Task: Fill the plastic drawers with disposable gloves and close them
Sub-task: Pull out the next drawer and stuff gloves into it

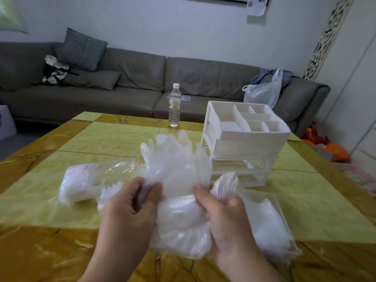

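Observation:
A thick bundle of clear disposable gloves [177,171] stands up between my hands over the table, its fingers fanned upward. My left hand [130,204] pinches its lower left side, and my right hand [221,208] grips the lower right side with a crumpled fold. More gloves in a clear bag [181,231] lie under my hands. A removed white drawer [278,202] lies at the right, holding gloves. The white plastic drawer unit [244,135] stands behind it, with dividers on top and an empty slot below.
An open zip bag with gloves [87,180] lies at the left on the yellow-green table [101,137]. A water bottle [174,105] stands at the far edge. Beyond it is a grey sofa [126,82] with cushions and a plastic bag [262,92].

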`<control>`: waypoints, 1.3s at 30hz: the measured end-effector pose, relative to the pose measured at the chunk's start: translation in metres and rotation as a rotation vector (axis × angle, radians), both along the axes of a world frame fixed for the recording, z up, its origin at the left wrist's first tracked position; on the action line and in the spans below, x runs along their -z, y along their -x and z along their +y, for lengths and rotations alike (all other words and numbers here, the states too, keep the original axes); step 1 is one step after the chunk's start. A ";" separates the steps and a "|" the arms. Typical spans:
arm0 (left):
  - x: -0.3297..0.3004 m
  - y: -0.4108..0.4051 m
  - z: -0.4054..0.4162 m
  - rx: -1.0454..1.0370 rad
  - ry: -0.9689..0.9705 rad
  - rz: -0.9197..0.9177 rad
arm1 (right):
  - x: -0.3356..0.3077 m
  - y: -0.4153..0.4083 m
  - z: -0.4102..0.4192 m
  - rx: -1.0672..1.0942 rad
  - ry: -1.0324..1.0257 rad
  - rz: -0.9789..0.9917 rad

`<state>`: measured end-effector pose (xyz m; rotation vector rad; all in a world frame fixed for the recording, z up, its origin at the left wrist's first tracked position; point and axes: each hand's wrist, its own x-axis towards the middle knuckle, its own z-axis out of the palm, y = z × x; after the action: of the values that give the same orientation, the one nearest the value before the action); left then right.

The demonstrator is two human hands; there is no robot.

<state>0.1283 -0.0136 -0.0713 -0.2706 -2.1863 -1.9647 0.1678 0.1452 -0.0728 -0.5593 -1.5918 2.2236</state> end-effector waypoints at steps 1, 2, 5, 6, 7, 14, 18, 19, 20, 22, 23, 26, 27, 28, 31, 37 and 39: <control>0.000 0.000 0.000 0.010 -0.029 -0.027 | -0.001 0.001 0.002 0.028 0.001 0.018; -0.002 -0.001 0.001 0.029 -0.066 -0.061 | -0.002 0.002 0.005 0.042 -0.012 0.034; -0.007 0.000 0.000 0.099 -0.223 -0.241 | 0.001 0.001 0.011 0.050 -0.122 0.066; -0.009 0.001 0.001 0.112 -0.243 -0.299 | 0.002 0.000 0.014 0.053 -0.160 0.079; -0.010 0.003 -0.001 0.121 -0.243 -0.342 | 0.003 -0.002 0.016 0.051 -0.199 0.089; -0.022 0.010 -0.009 0.101 -0.326 -0.376 | 0.005 -0.004 0.024 -0.008 -0.307 0.128; -0.023 0.010 -0.009 0.127 -0.476 -0.473 | 0.006 -0.001 0.030 0.023 -0.274 0.116; -0.022 0.006 -0.006 0.233 -0.492 -0.596 | 0.006 -0.001 0.029 0.026 -0.273 0.118; -0.025 0.000 -0.001 0.390 -0.531 -0.726 | 0.006 -0.001 0.029 0.026 -0.269 0.119; -0.031 -0.015 0.011 0.718 -0.706 -0.877 | 0.007 -0.001 0.027 0.019 -0.264 0.122; -0.033 -0.022 0.015 0.796 -0.750 -0.891 | 0.007 -0.002 0.026 0.012 -0.271 0.123; -0.010 -0.014 0.010 0.562 -0.447 -0.681 | 0.008 -0.001 0.025 0.000 -0.315 0.128; -0.009 -0.012 0.008 0.480 -0.297 -0.571 | 0.007 -0.001 0.026 -0.008 -0.330 0.123; -0.010 -0.009 0.007 0.420 -0.180 -0.487 | 0.005 -0.001 0.029 -0.024 -0.339 0.113; -0.011 -0.004 0.003 0.296 -0.020 -0.358 | -0.005 -0.003 0.043 -0.093 -0.292 0.079; -0.012 0.000 -0.005 0.264 0.015 -0.311 | -0.017 -0.007 0.061 -0.040 -0.234 0.028; -0.012 -0.002 -0.004 0.249 0.036 -0.287 | -0.019 -0.008 0.058 -0.027 -0.162 0.041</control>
<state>0.1302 -0.0177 -0.0592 -0.2946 -2.4710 -2.2178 0.1757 0.2036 -0.0538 -0.4462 -1.7484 2.0861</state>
